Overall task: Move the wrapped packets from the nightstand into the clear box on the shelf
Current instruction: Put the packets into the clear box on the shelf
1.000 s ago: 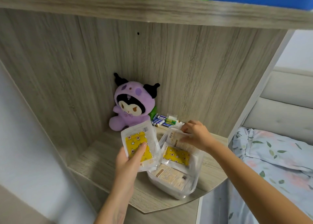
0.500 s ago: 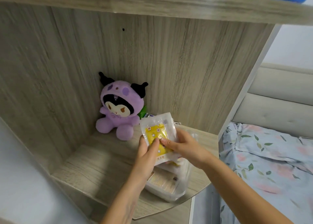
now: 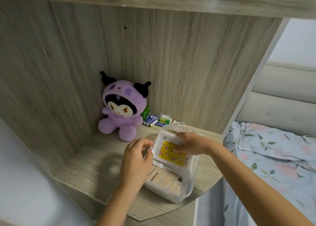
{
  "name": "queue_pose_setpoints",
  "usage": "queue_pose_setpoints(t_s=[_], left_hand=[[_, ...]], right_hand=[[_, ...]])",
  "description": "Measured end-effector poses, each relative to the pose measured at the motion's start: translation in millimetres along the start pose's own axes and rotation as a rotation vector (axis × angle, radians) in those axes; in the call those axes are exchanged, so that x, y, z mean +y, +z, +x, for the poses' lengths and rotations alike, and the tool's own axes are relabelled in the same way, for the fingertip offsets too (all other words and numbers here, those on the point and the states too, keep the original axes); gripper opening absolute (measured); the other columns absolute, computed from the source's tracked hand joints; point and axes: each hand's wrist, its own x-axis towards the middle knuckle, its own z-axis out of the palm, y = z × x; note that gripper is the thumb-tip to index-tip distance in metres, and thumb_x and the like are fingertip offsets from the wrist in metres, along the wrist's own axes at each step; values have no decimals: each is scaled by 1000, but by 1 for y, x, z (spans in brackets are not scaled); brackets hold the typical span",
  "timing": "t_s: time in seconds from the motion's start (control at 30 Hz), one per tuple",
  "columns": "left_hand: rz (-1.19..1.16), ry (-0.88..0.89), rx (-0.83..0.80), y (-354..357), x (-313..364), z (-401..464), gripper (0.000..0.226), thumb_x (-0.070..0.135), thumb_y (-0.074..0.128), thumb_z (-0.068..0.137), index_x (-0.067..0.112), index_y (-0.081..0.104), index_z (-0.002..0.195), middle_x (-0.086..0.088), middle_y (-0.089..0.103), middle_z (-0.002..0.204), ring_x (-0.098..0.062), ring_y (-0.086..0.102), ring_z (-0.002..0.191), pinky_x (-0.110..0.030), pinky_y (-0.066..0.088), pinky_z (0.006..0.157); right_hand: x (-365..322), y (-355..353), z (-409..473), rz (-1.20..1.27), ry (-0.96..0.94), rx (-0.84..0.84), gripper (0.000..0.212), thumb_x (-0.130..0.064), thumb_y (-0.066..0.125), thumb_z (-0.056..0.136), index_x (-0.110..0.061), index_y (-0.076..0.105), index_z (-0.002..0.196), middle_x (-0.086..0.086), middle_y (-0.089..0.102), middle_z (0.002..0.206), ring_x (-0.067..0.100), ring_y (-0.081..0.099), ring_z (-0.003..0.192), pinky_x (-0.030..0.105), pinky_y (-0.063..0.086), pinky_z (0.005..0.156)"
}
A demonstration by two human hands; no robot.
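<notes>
Head cam, looking down, close.

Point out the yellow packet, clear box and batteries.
yellow packet [image 3: 172,153]: head view, on its yellow printed face.
clear box [image 3: 192,178]: head view, on its right wall.
batteries [image 3: 154,120]: head view, on the middle of the pile.

I was in a bedroom at home. A bed [image 3: 273,157] with a leaf-print sheet and a padded grey headboard [image 3: 282,99] stood just beside the wood-grain shelf [image 3: 95,167] I faced. On that shelf sat a purple plush toy [image 3: 122,106] and loose batteries [image 3: 156,120], ordinary household clutter.
</notes>
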Motion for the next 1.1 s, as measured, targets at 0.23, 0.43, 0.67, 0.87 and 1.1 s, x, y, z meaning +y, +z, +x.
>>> queue_pose_setpoints(t_s=[0.23,0.43,0.67,0.87,1.1], left_hand=[[-11,-188,-132,2,-26,-1,19,19,59,90,28,60,107,11,58,99,-11,59,87,-21,46,73],[16,-227,-188,9,-28,-5,27,29,42,100,21,60,120,3,58,115,-3,53,91,-10,40,68],[12,-254,-208,11,-27,-4,27,27,41,101,19,58,120,4,59,114,-3,52,93,-7,38,61],[-22,-261,-212,11,-28,-3,25,22,44,99,18,60,117,2,62,115,-9,55,101,-13,41,68],[119,-116,-109,3,-27,0,17,19,57,91,17,66,105,-5,64,110,-23,61,97,-32,47,81]], right_hand=[[-17,-1,-20,201,-10,-199,44,-36,66,88,-15,56,125,1,60,125,20,56,118,34,45,103],[-39,21,-36,-139,-27,-278,54,-49,51,93,-13,49,134,6,57,130,23,55,116,34,46,101],[-33,34,-36,-155,-26,-111,52,-48,62,87,-12,59,124,6,61,124,24,59,110,34,52,93],[-24,34,-64,101,-111,102,55,-38,67,86,-20,52,135,-6,58,132,12,57,116,24,49,97],[15,39,-124,393,122,650,19,-13,64,89,-18,69,107,-10,70,99,4,66,89,20,55,82]])
